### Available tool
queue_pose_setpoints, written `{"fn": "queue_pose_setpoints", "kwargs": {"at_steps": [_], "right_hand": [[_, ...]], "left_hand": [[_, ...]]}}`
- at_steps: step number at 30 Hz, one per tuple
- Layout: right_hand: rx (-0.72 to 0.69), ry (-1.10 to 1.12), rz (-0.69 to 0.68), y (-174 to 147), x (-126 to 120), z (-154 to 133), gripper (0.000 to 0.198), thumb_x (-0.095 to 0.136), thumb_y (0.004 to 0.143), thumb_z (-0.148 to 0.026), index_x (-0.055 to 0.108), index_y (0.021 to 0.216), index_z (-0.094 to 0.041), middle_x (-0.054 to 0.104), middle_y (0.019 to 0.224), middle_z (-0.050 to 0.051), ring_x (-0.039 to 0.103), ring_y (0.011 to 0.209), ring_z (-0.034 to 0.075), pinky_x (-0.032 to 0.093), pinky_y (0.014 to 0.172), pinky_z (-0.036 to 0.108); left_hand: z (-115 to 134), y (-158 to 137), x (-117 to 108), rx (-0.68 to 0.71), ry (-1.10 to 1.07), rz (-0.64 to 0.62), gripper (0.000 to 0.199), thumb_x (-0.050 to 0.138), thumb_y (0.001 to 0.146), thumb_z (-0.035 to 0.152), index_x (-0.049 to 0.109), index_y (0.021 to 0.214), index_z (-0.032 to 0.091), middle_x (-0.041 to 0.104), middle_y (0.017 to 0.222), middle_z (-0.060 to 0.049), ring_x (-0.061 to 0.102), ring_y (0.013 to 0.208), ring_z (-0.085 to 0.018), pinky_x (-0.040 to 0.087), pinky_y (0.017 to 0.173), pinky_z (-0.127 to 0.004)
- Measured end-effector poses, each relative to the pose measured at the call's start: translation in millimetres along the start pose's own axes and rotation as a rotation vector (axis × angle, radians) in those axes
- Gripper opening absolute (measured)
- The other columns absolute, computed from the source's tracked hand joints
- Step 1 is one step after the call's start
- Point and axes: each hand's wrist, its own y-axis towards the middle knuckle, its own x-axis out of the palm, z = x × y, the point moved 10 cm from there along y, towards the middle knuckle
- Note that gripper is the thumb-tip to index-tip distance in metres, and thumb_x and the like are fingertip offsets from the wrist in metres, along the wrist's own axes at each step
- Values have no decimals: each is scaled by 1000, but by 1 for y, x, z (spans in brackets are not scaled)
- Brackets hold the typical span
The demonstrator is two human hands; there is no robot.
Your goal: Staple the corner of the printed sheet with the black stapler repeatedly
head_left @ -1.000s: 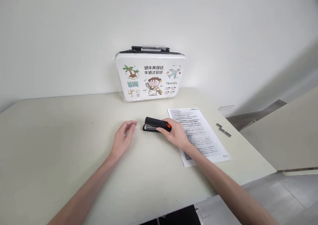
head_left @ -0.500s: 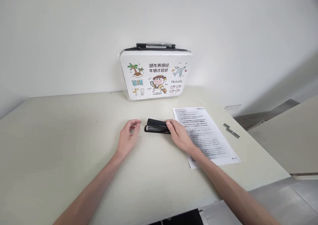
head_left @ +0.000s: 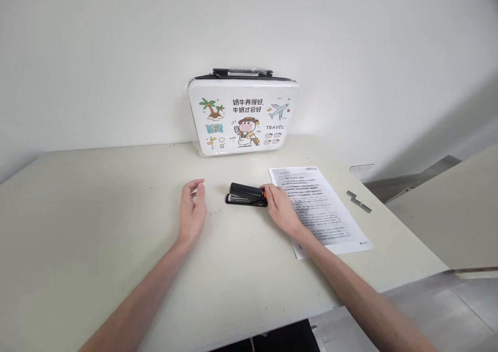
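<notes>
A black stapler lies on the table in front of me, its front pointing left and a bit of orange showing at its rear end. My right hand grips that rear end between thumb and fingers. To the left of the stapler, my left hand rests on its side, apart from it. Its fingers are loosely curved and nothing shows in them. Beside my right hand lies a printed sheet of paper, partly covered by the hand and forearm. Strips of staples lie to the right of the paper.
At the back, a white case with cartoon prints and a black handle leans against the wall. The pale table ends at a right edge, with grey floor below. Small dark specks are scattered on the tabletop.
My left hand has drawn back to the left, away from the stapler's front. My right hand keeps its grip, with its fingers slightly shifted so that the orange part now shows.
</notes>
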Motion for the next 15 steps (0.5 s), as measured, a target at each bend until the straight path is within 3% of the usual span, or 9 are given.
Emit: {"fn": "queue_pose_setpoints", "kwargs": {"at_steps": [7, 15], "right_hand": [[-14, -18, 14, -1, 1, -2, 46, 25, 112, -37, 69, 113, -24, 75, 102, 9, 61, 97, 30, 44, 94, 46], [-18, 33, 84, -1, -10, -7, 36, 36, 111, -38, 68, 107, -24, 77, 103, 9, 65, 101, 29, 46, 98, 46]], "left_hand": [[-23, 8, -12, -123, -63, 88, 29, 46, 107, 47, 62, 118, 26, 65, 137, -7, 59, 127, -24, 45, 110, -38], [-27, 9, -11, -72, -72, 65, 30, 43, 108, 49, 62, 114, 26, 66, 136, -7, 58, 134, -23, 44, 112, -38]]}}
